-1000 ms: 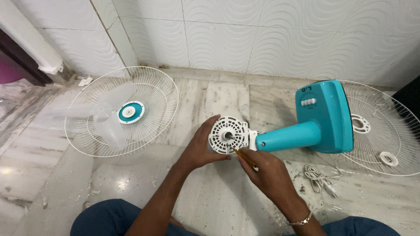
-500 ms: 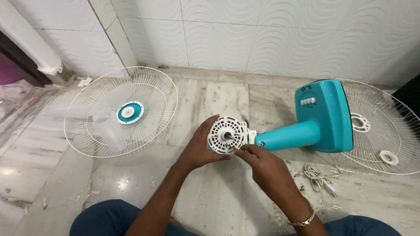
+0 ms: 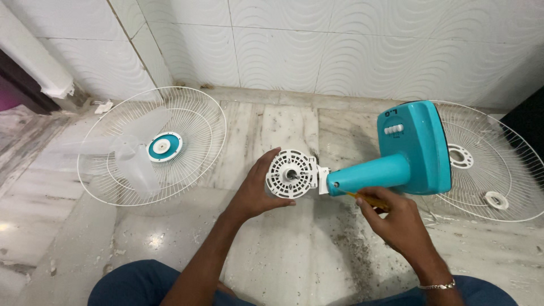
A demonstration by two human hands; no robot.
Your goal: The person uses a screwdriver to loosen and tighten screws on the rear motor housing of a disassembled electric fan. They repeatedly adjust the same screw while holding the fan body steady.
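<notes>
White motor housing [image 3: 292,174] in left hand [image 3: 256,192], screwdriver [image 3: 368,200] in right hand [image 3: 391,221]

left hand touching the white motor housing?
Touching. The head view shows the left hand cupped on the round white motor housing, its fingers on the left rim and thumb under the lower edge, no gap visible.
</notes>
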